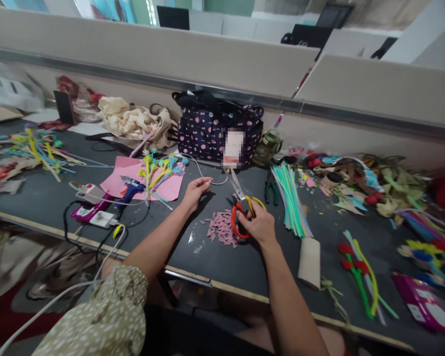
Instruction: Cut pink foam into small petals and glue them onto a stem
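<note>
Across the dark tabletop [241, 272], a polka-dot handbag [203, 131] stood far center, with a pink sheet [113, 180] lying left. Nearer, the right hand [261, 225] gripped scissors [239, 190], blades parted; the left hand [197, 192] was pinched together, any contents impossible to tell. Pink clippings [220, 227] lay just left of the scissors' handles.

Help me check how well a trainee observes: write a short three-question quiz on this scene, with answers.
1. Which hand holds the scissors? A) Left B) Right C) Both
2. True or false: in the picture, the bottle stands to the right of the dotted bag.
3. Fill in the colour: the small pieces piled near the scissors are ____.

Key: 1. B, the right hand. 2. True. 3. Pink.
</note>
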Demonstrator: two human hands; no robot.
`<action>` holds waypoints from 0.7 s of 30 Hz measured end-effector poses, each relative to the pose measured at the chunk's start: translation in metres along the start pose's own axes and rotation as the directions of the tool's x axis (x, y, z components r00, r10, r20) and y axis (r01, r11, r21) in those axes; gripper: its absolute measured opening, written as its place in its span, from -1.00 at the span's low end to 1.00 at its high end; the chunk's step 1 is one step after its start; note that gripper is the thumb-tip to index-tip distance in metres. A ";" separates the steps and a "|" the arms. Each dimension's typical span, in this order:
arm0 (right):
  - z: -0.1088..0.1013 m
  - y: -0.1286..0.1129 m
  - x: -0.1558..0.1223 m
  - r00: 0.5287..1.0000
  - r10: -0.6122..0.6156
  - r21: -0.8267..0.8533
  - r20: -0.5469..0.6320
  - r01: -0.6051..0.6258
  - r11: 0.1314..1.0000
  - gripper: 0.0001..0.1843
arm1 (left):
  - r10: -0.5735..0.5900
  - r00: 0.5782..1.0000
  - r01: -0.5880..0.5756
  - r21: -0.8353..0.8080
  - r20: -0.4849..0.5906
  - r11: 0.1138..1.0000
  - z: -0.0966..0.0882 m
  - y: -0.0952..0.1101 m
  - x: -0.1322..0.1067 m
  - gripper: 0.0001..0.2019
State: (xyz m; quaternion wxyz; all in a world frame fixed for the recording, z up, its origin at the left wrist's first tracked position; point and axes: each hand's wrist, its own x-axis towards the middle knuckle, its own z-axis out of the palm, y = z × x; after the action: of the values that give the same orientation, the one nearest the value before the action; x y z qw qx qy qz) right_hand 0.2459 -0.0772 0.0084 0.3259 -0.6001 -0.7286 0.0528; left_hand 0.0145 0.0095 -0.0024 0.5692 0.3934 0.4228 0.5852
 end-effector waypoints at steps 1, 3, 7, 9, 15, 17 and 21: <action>0.000 -0.001 0.000 1.000 -0.006 -0.006 0.001 0.006 1.000 -0.53 | 0.002 1.000 -0.002 0.012 0.003 1.000 -0.001 -0.001 0.000 -0.71; -0.001 -0.001 0.001 1.000 -0.014 -0.022 0.000 0.014 1.000 -0.49 | 0.007 1.000 -0.007 0.028 -0.001 1.000 -0.002 -0.002 0.001 -0.74; -0.001 0.000 0.001 1.000 -0.010 -0.082 0.018 0.012 0.997 -0.43 | 0.069 0.998 -0.068 0.076 -0.006 0.995 -0.003 -0.003 0.001 -0.78; 0.001 0.001 0.001 1.000 -0.007 -0.116 0.026 0.010 0.993 -0.44 | 0.108 0.994 -0.108 0.116 0.006 0.987 -0.003 -0.002 0.001 -0.79; 0.004 0.005 0.003 0.994 0.112 -0.062 -0.003 -0.112 0.992 -0.43 | 0.109 0.993 -0.112 0.121 0.035 0.986 0.001 -0.003 -0.001 -0.78; 0.003 0.006 0.003 0.986 0.169 0.004 0.010 -0.169 0.986 -0.45 | 0.087 0.995 -0.091 0.105 0.044 0.990 0.002 -0.003 -0.001 -0.78; 0.004 0.009 0.003 0.977 0.211 0.089 0.037 -0.214 0.973 -0.45 | 0.042 0.997 -0.045 0.052 0.060 0.998 0.002 -0.002 -0.002 -0.77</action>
State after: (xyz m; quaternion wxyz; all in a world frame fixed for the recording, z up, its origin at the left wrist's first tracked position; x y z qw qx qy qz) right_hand 0.2512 -0.0706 0.0026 0.3358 -0.6580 -0.6615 0.1293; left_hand 0.0173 0.0073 -0.0033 0.5579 0.4348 0.4125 0.5741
